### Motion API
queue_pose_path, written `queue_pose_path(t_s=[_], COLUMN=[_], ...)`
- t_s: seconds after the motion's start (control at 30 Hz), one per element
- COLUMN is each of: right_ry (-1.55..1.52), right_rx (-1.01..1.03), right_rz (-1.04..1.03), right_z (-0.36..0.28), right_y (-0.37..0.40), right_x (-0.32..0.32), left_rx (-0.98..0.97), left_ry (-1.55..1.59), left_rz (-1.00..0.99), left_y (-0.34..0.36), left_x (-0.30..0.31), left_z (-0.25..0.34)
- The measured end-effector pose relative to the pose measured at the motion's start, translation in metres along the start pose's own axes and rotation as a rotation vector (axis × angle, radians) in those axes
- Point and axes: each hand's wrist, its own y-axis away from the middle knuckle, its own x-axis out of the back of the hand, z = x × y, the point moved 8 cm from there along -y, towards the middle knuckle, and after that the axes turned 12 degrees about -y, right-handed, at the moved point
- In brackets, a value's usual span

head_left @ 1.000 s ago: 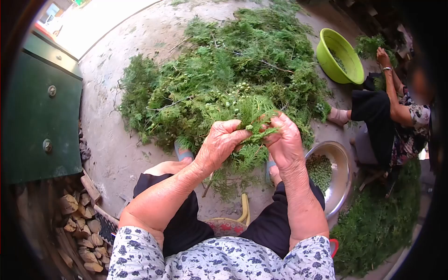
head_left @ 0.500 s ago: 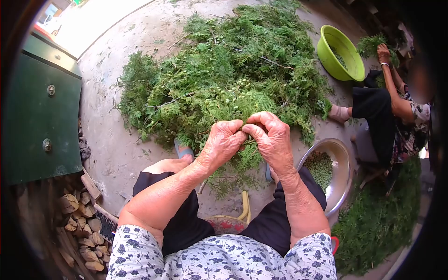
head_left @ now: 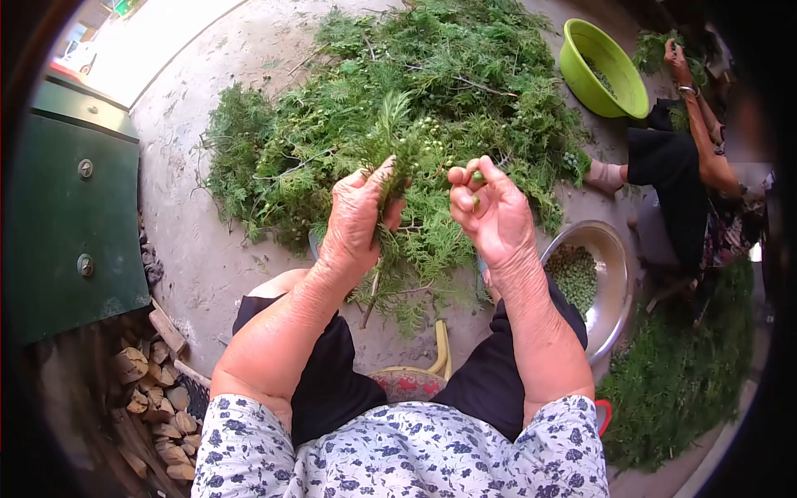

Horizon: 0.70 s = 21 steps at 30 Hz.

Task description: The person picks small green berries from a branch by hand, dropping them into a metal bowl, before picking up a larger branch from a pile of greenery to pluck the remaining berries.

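Observation:
My left hand (head_left: pixel 355 216) is wrapped round a leafy cypress sprig (head_left: pixel 393 124) whose tip points up and away. A little to the right, my right hand (head_left: pixel 502 220) is palm up with curled fingers, pinching small green cones (head_left: pixel 476 176). The two hands are apart. Beyond and below them spreads a big heap of cut cypress branches (head_left: pixel 473 91), with pale green cones showing among the leaves. By my right knee stands a shiny metal bowl (head_left: pixel 616 290) with many picked green cones (head_left: pixel 573 274) in it.
A lime-green basin (head_left: pixel 573 79) stands at the back right. Beside it another person (head_left: pixel 664 166) sits holding greenery. More branches (head_left: pixel 672 382) lie at lower right. Left are a green metal cabinet (head_left: pixel 83 216) and split firewood (head_left: pixel 162 407). I sit over a low yellow-framed seat (head_left: pixel 442 349).
My hands, close together before, have separated. The left has moved left with the sprig raised upright; the right has turned palm up with green cones in its fingers.

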Motion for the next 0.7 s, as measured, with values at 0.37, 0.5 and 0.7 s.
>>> queue_pose_path(t_s=[0.37, 0.5, 0.7], right_ry=[0.267, 0.204, 0.060], right_rx=[-0.273, -0.312, -0.165], right_rz=[0.620, 0.750, 0.742], right_z=[0.078, 0.094, 0.090], right_y=[0.017, 0.016, -0.002], right_x=[0.117, 0.137, 0.148], left_rx=[-0.001, -0.006, -0.015], left_ry=[0.331, 0.330, 0.404], left_rz=[-0.050, -0.144, -0.200], left_y=[0.005, 0.011, 0.027], left_x=[0.003, 0.000, -0.001], left_z=[-0.007, -0.013, -0.023])
